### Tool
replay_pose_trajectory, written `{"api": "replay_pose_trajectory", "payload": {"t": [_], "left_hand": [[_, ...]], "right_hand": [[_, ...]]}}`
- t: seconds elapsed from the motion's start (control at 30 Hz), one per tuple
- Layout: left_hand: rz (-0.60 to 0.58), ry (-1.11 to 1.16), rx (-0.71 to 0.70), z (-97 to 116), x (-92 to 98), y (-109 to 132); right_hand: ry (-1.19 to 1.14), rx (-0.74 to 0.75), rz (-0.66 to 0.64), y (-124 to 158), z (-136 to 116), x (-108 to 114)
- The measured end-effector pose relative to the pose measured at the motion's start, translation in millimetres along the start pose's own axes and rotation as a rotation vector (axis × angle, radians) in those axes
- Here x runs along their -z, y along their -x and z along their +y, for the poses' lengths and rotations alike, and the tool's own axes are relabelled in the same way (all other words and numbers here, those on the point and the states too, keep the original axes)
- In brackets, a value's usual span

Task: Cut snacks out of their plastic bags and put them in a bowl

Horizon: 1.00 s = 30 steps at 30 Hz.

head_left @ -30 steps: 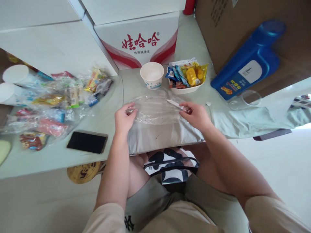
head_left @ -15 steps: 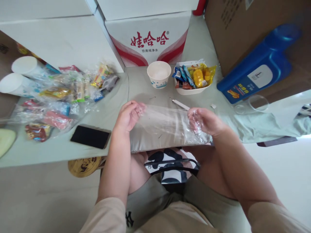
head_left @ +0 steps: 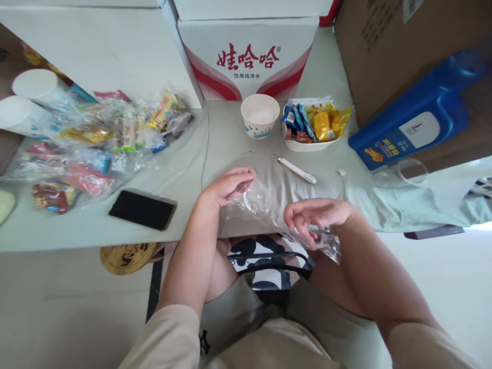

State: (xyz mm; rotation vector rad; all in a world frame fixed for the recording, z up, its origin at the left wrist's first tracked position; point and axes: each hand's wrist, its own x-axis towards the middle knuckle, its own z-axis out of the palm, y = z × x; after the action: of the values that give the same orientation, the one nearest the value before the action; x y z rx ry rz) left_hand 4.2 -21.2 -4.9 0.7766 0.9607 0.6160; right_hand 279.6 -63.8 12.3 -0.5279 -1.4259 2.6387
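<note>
A clear plastic bag is stretched between my two hands above the near edge of the cloth-covered table. My left hand pinches one end of the bag over the table. Lower and nearer to me, my right hand is closed on the other end, which hangs crumpled past the table edge above my lap. A white pen-like stick lies on the cloth just beyond the bag.
A black phone lies left of my hands. Bagged snacks pile at the left. A paper bowl, a white dish of snack packets, a blue jug and boxes stand behind. A black-and-white bag sits on my lap.
The bag was spread flat between my hands on the table; now I have drawn it toward me and bunched it, my right hand dropping past the table edge.
</note>
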Motion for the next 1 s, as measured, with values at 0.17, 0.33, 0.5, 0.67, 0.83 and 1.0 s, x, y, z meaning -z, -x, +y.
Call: {"api": "replay_pose_trajectory", "payload": {"t": [0.17, 0.33, 0.5, 0.67, 0.83, 1.0], "left_hand": [[-0.012, -0.045, 0.015, -2.9, 1.0, -0.5], [-0.072, -0.093, 0.026, -0.1, 2.2, 1.6], [-0.171, 0.183, -0.168, 5.3, 1.7, 8.2], [-0.133, 0.377, -0.234, -10.9, -20.0, -2.8], [-0.209, 0.146, -0.120, -24.1, -31.2, -14.8], [-0.017, -0.100, -0.152, -23.2, -23.5, -18.6]], "right_hand": [[-0.050, 0.344, 0.672, -23.3, 3.5, 2.6], [0.231, -0.074, 0.319, -37.0, 1.9, -5.8], [0.134, 0.115, 0.301, -36.5, 1.7, -15.0], [0.077, 0.352, 0.969, -52.0, 5.0, -10.4], [0.413, 0.297, 1.090, -58.7, 15.7, 1.9], [0.484, 0.487, 1.104, -51.8, 21.3, 9.6]]}}
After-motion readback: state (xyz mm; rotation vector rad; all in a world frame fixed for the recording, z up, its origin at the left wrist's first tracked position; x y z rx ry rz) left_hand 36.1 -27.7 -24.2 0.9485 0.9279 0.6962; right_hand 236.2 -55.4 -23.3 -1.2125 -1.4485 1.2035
